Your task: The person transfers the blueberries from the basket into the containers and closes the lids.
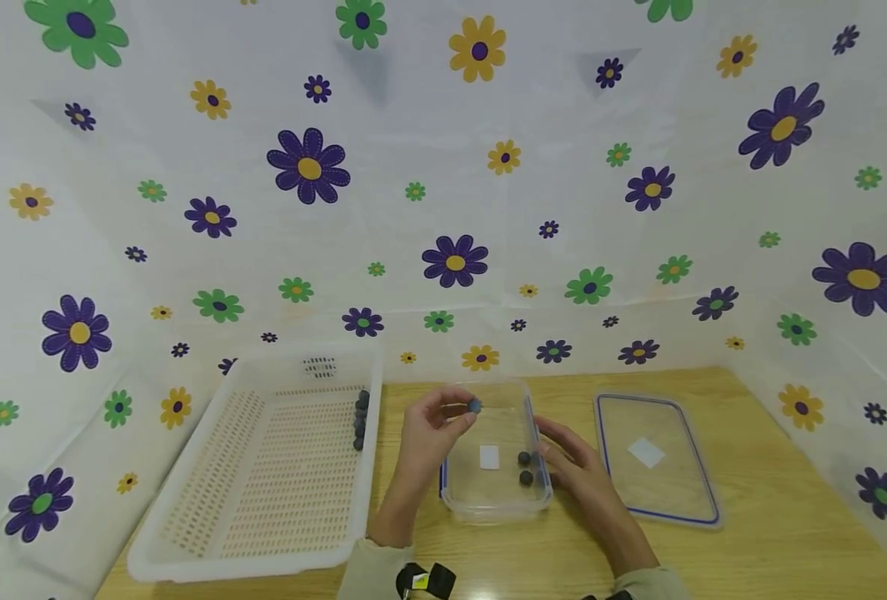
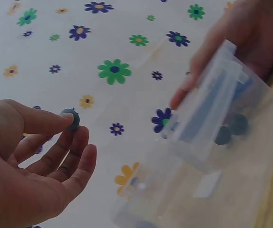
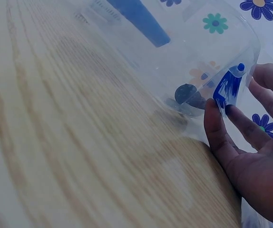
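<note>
My left hand (image 1: 426, 431) pinches a blueberry (image 1: 474, 405) between thumb and fingertips, above the far left part of a clear plastic box (image 1: 498, 505). The left wrist view shows the held blueberry (image 2: 71, 119) close up, its small crown facing up. Two more blueberries (image 1: 525, 468) lie inside the box near its right wall. My right hand (image 1: 574, 467) is at the box's right side, its fingers reaching along the wall. In the right wrist view its thumb and fingertips touch around a blue-lined latch (image 3: 229, 85) there.
A white slotted basket (image 1: 372, 467) stands to the left, with several blueberries (image 1: 361, 421) along its right wall. A clear lid with a blue seal (image 1: 657, 458) lies flat on the wooden table (image 1: 781, 500) at the right. Flower-printed cloth (image 1: 383, 167) hangs behind and at both sides.
</note>
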{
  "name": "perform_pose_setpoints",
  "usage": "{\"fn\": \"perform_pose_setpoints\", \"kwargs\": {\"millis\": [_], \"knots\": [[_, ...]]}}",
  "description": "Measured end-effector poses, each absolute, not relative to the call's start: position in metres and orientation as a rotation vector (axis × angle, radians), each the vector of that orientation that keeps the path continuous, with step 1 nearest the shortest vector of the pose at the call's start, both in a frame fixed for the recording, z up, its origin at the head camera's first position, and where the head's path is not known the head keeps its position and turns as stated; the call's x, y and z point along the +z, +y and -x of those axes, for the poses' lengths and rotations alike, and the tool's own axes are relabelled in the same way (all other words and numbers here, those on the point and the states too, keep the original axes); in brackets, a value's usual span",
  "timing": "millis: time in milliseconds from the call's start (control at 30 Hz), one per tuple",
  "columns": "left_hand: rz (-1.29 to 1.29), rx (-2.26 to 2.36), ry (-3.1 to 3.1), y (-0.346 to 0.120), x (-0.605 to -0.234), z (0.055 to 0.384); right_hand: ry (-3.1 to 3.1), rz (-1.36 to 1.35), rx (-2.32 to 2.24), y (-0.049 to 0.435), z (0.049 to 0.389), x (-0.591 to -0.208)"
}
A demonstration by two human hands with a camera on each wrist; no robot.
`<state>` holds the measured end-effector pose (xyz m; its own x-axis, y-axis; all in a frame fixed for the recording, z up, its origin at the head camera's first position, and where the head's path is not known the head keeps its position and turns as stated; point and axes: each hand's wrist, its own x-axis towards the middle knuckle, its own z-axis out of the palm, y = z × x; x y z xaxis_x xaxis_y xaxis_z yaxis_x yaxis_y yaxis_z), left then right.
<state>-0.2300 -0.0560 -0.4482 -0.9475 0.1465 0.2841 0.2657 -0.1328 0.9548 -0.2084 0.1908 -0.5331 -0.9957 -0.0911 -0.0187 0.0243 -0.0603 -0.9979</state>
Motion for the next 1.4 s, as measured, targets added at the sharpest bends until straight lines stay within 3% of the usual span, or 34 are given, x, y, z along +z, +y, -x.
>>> {"fn": "perform_pose_setpoints", "kwargs": {"millis": [367, 900, 1400], "knots": [[0.565, -2.153, -2.173, -0.045, -0.482, 0.239, 2.091, 0.056, -2.234, 0.191, 0.208, -0.533], [0.576, -2.063, -2.235, -0.044, -0.480, 0.236, 2.104, 0.058, -2.219, 0.191, 0.208, -0.532], [0.672, -1.880, -2.182, -0.064, -0.403, 0.199, 2.106, 0.043, -2.221, 0.190, 0.208, -0.533]]}}
